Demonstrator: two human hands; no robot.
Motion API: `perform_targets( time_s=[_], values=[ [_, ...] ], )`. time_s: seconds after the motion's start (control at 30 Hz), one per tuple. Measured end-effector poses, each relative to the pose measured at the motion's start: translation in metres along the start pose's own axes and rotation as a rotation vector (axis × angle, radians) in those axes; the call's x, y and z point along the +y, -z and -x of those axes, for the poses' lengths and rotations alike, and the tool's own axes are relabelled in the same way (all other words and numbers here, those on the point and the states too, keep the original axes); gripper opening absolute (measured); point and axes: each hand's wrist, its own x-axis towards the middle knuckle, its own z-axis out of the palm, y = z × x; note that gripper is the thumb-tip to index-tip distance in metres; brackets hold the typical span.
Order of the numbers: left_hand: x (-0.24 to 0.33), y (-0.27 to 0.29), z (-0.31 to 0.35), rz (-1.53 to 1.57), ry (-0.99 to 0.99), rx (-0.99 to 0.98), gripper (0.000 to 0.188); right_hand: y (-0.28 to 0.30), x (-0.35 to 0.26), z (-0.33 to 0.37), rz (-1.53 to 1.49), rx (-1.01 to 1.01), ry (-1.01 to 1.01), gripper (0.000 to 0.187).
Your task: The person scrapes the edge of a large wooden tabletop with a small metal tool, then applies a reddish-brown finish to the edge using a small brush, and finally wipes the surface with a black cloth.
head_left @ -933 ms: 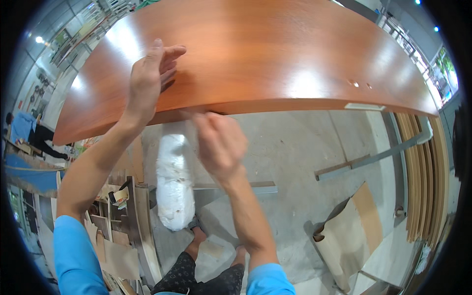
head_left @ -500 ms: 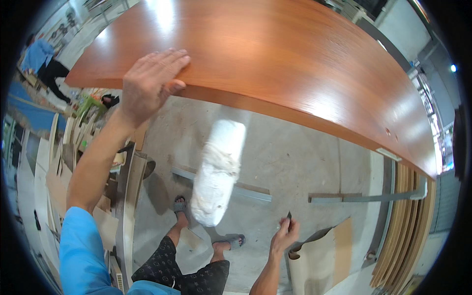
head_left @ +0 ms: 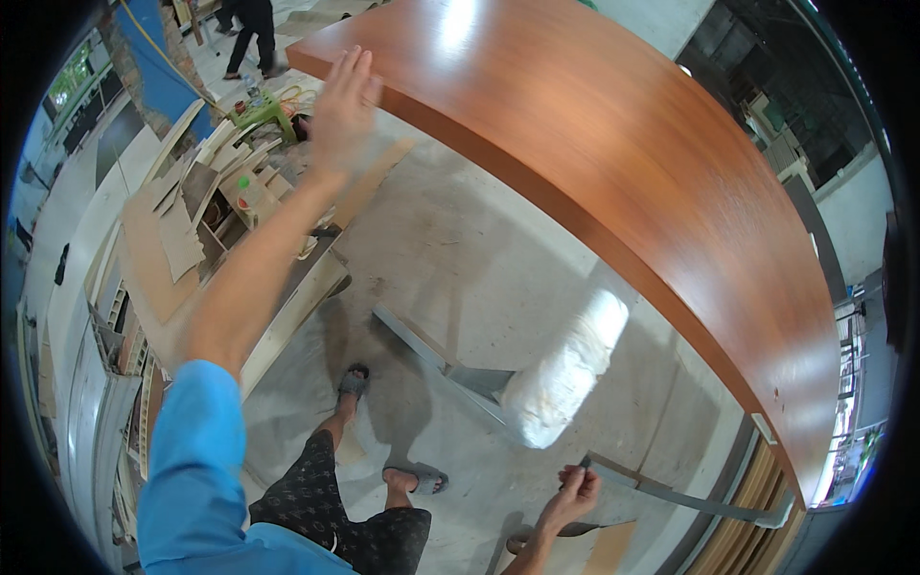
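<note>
A glossy reddish-brown wood panel (head_left: 585, 125) spans the upper part of the head view. At its left end my left hand (head_left: 347, 115), smeared by motion, has its fingers stretched out at the edge; whether they touch it I cannot tell. Low on the right, my right hand (head_left: 575, 494) is pinched around a small dark piece (head_left: 586, 462), too small to name. Between the hands, a thick white wrapped bundle (head_left: 565, 369) stands out from beneath the panel's near edge.
Wood offcuts and boards (head_left: 177, 230) are heaped at the left, near a green stool (head_left: 264, 113). Grey metal bars (head_left: 412, 340) lie on the concrete floor (head_left: 450, 240). Stacked brown boards (head_left: 743, 522) and a cardboard sheet (head_left: 609, 551) are at lower right. Another person's legs (head_left: 254, 34) show far left.
My left hand has slid toward the panel's left corner. The view has turned left, so the panel and white bundle appear farther right. My right hand still pinches the dark piece.
</note>
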Motion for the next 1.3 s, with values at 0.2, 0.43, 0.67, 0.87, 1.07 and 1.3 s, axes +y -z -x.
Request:
perform_targets(
  time_s=[0.2,0.43,0.67,0.87,1.07,1.3],
  values=[
    [0.113,-0.046,0.068,0.365,-0.059,0.148,0.077,-0.032,-0.11,-0.023,-0.131,0.16,0.328,0.012],
    [0.069,-0.035,0.052,0.205,-0.579,0.091,0.067,-0.116,-0.226,-0.001,0.122,0.168,0.827,0.024],
    [-0.13,-0.033,0.006,0.19,-0.512,-0.021,0.067,-0.152,-0.255,0.004,0.578,-0.034,0.816,0.029],
    [-0.202,-0.019,-0.022,0.214,-0.242,0.148,0.062,-0.15,-0.244,-0.002,0.687,0.057,0.788,0.022],
    [-0.18,-0.017,-0.023,0.88,0.352,0.142,0.063,-0.147,-0.24,-0.007,0.812,0.158,0.854,0.023],
    [-0.188,-0.012,-0.029,1.353,0.68,-0.01,0.051,-0.152,-0.242,-0.007,0.736,0.205,0.86,0.031]
  ],
)
